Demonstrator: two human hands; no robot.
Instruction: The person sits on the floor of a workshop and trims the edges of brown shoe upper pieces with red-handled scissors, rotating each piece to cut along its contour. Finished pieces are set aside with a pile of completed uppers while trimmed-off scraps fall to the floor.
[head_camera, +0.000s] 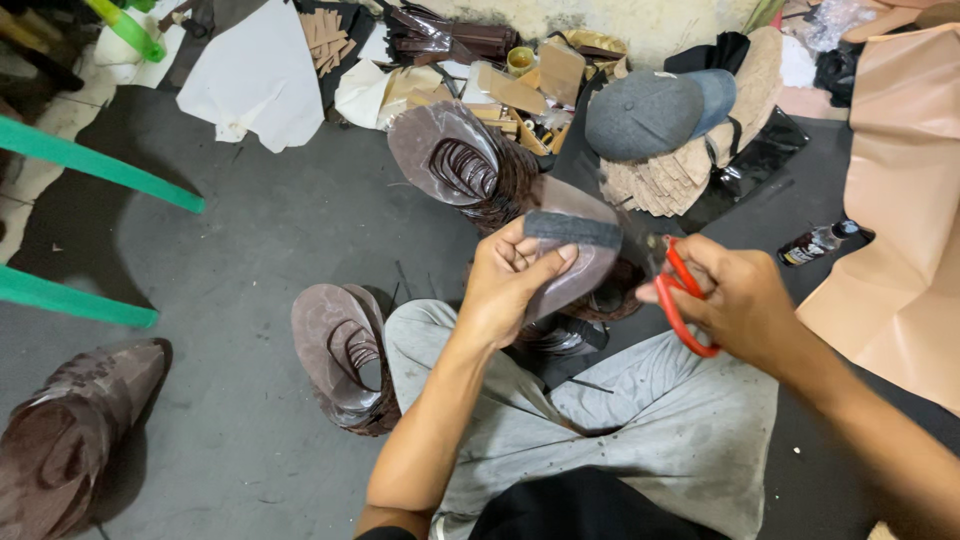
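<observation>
Left hand (508, 285): gripping a brown sheet (580, 250) with a grey strip (572, 229) along its top edge, thumb lying over the front, fingers curling behind.
Right hand (738, 300): closing around red scissors (683, 298), fingers sitting through the handles; the blades are meeting the sheet's right edge, though blur is hiding whether they are parted.
Sheet: being held up above the knees, between the two hands, in front of a brown pile (470, 165).
Legs: grey trousers (640, 420) are folding cross-legged at the bottom of the view.
Floor (270, 250): dark grey, dull and scuffed, carrying everything; the person is sitting directly on it.
Brown piles: one stack of curved cut pieces is standing just beyond the sheet, another (345, 355) is leaning beside the left knee, a third (70, 430) is lying at the lower left corner.
Back edge: a pale wall (640, 25) is running along the top, with card scraps (520, 85), white sheets (255, 75) and a grey cap (655, 112) crowding below it.
Right side: a large tan sheet (900, 220) is spreading over the floor, a small bottle (818, 242) lying just beside it.
Left side: two green bars (85, 165) are slanting across the view.
</observation>
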